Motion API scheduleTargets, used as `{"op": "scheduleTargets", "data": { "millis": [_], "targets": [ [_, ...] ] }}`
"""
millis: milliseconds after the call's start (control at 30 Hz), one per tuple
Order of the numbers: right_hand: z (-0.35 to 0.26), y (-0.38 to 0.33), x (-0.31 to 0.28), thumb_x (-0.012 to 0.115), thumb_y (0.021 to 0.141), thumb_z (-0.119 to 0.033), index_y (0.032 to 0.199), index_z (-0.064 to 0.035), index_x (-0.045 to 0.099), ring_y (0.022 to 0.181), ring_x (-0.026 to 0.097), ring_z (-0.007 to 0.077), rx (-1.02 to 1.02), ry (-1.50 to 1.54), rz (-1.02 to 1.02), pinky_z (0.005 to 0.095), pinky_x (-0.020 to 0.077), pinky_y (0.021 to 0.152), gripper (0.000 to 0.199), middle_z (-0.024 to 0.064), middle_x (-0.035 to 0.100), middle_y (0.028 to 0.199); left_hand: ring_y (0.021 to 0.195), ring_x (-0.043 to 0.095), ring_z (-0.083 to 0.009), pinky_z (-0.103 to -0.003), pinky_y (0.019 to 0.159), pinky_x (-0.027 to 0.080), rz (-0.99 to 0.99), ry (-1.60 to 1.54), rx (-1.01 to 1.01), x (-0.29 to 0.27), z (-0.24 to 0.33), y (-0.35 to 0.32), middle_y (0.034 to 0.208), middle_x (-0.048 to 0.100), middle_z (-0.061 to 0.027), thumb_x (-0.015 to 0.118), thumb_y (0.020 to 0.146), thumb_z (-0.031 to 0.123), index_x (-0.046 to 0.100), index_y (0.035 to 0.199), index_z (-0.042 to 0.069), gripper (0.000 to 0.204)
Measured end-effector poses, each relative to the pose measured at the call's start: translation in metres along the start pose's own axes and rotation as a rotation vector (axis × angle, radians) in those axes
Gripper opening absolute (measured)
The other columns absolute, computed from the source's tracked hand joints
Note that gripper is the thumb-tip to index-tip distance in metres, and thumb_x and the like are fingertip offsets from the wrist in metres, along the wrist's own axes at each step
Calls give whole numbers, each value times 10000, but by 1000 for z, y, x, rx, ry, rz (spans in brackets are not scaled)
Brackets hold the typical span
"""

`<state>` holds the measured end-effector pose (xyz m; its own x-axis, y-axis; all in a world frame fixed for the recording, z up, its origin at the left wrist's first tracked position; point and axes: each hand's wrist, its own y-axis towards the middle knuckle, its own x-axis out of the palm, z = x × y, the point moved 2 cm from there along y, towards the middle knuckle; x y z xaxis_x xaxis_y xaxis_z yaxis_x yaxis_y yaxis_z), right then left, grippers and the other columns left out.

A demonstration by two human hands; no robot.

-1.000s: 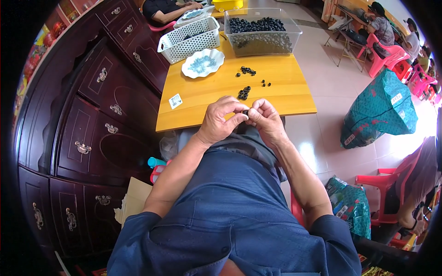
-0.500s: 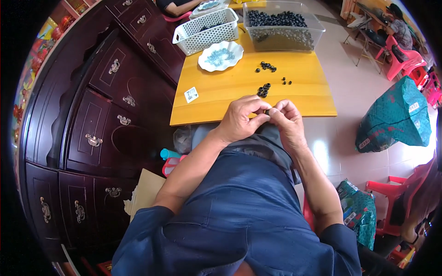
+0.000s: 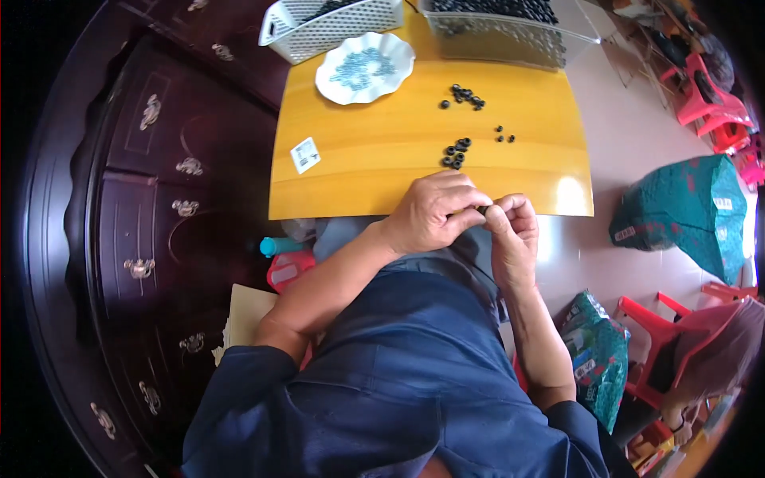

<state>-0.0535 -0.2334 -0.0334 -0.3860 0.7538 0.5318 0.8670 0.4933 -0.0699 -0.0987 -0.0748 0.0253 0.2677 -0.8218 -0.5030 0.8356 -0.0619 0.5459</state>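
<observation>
Our left hand (image 3: 437,211) pinches a small black piece (image 3: 483,210) between thumb and forefinger, other fingers curled; our right hand (image 3: 514,239) pinches it from the other side. We see it at the near edge of the worktop (image 3: 382,183), mostly covered by fingertips, exact shape unclear. White basket (image 3: 335,37) and clear bin (image 3: 510,51): both cut off at top.
</observation>
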Motion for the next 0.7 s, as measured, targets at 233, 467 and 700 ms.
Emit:
{"op": "scheduleTargets", "data": {
  "millis": [233,467,700],
  "targets": [
    [-22,10,5,648,956,-14,1020,-37,593,809,548,33,-39,31,-14,197,453,754,88,-17,624,913,734,647,-230,-321,675,508,-7,-232,-102,-8,-12,20,833,678,-102,785,807,45,714,966,16,177],
    [-38,34,35,652,946,4,1009,-33,599,828,579,32,-38,-4,-53,205,467,761,91,-5,652,931,729,636,-231,-316,676,508,-4,-271,-71,-33,-30,39,828,670,-102,802,800,76,715,958,17,189],
    [-23,58,52,669,958,-60,983,-26,562,854,598,98,92,-57,-94,252,479,809,115,38,639,915,777,685,-255,-331,694,528,-82,-226,-222,-66,-49,42,876,698,-117,767,785,5,696,1013,19,240]
  ]
}}
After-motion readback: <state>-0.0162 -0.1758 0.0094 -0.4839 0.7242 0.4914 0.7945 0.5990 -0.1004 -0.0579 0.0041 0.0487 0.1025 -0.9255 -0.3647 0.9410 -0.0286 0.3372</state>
